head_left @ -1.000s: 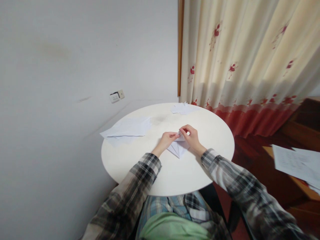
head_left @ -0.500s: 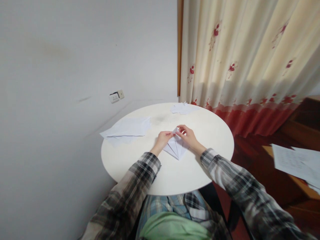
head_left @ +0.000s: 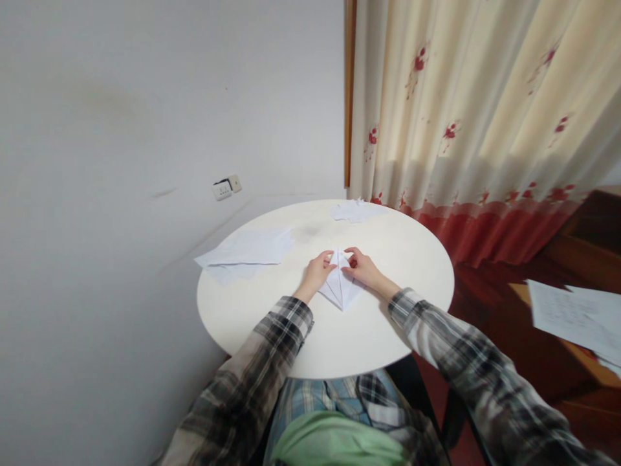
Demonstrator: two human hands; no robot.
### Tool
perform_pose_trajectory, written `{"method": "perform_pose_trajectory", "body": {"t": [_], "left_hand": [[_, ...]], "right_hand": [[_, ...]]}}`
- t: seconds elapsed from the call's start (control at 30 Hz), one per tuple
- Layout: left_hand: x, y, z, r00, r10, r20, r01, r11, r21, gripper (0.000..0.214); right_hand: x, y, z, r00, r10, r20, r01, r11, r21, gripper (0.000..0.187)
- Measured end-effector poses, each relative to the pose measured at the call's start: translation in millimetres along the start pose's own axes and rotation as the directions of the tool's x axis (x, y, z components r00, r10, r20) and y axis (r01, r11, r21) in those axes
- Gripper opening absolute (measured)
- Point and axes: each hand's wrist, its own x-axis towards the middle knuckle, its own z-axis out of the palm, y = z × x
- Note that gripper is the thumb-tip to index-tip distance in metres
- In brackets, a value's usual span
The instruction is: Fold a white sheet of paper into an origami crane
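A folded sheet of white paper (head_left: 342, 294) lies on the round white table (head_left: 242, 317), one corner pointing toward me and creases running to that corner. My left hand (head_left: 319, 270) pinches its left edge near the far tip, thumb on top. On the opposite edge, my right hand (head_left: 359, 266) grips the paper in the same way, between thumb and curled fingers. The far tip stands up a little between the two hands. Part of each side of the paper is hidden under my fingers.
Stacked white paper (head_left: 247, 247) rests at the table's left edge, partly overhanging it. Paper scraps (head_left: 356, 211) lie at the far edge. A wall with a socket (head_left: 222, 189) borders the left; a curtain (head_left: 451, 129) hangs behind. Written sheets (head_left: 567, 314) lie to the right.
My hands have moved slightly apart at the far tip, one now on each edge. The tip is narrower and uncovered, with a centre crease showing. The paper stays in place.
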Motion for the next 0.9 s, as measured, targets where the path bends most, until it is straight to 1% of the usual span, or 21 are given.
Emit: {"method": "perform_pose_trajectory", "body": {"t": [0.1, 0.17, 0.2, 0.23, 0.3, 0.37, 0.43, 0.5, 0.6, 0.67, 0.73, 0.83, 0.9], "left_hand": [[-5, 6, -2.5, 0.991, 0.126, -0.042, -0.113, 0.966, 0.232, 0.038], [-8, 12, -3.6, 0.979, 0.197, -0.055, -0.168, 0.927, 0.336, 0.033], [-9, 16, -3.8, 0.975, 0.219, -0.042, -0.189, 0.911, 0.366, 0.029], [-10, 19, -3.8, 0.972, 0.234, -0.014, -0.211, 0.899, 0.384, 0.025], [-13, 23, -3.0, 0.963, 0.255, 0.085, -0.268, 0.880, 0.392, 0.018], [-14, 25, -1.7, 0.947, 0.262, 0.183, -0.315, 0.867, 0.386, 0.017], [-15, 24, -0.4, 0.940, 0.251, 0.231, -0.325, 0.864, 0.384, 0.021], [-15, 22, 0.6, 0.943, 0.230, 0.241, -0.309, 0.877, 0.368, 0.024], [-15, 20, 1.4, 0.934, 0.207, 0.291, -0.305, 0.885, 0.351, 0.029], [-16, 21, 1.6, 0.918, 0.163, 0.361, -0.313, 0.856, 0.411, 0.036], [-17, 24, 1.6, 0.896, 0.075, 0.438, -0.314, 0.804, 0.505, 0.043], [-19, 28, 2.0, 0.865, -0.043, 0.500, -0.303, 0.750, 0.588, 0.048], [-20, 29, 2.6, 0.860, -0.062, 0.506, -0.299, 0.743, 0.599, 0.050]], "right_hand": [[0, 1, 0, 1.000, -0.006, 0.017, 0.006, 1.000, -0.006, 0.041], [1, 3, 0, 1.000, -0.008, -0.003, 0.008, 1.000, -0.018, 0.040], [1, 5, -1, 1.000, -0.004, -0.023, 0.003, 0.999, -0.032, 0.039], [2, 6, -1, 0.999, 0.006, -0.047, -0.008, 0.999, -0.049, 0.038], [2, 9, -2, 0.995, 0.037, -0.097, -0.045, 0.995, -0.084, 0.036], [2, 11, -3, 0.988, 0.074, -0.138, -0.089, 0.990, -0.107, 0.035], [2, 13, -4, 0.981, 0.101, -0.165, -0.123, 0.984, -0.126, 0.035], [2, 14, -4, 0.977, 0.103, -0.188, -0.136, 0.976, -0.170, 0.033], [0, 12, -6, 0.979, 0.057, -0.198, -0.119, 0.940, -0.319, 0.028], [-1, 10, -7, 0.988, 0.037, -0.148, -0.099, 0.893, -0.439, 0.025], [-1, 9, -9, 0.997, 0.041, -0.060, -0.067, 0.849, -0.524, 0.027], [1, 14, -10, 0.997, 0.038, 0.068, 0.007, 0.824, -0.566, 0.033], [4, 20, -11, 0.992, 0.019, 0.125, 0.055, 0.828, -0.559, 0.036]]}}
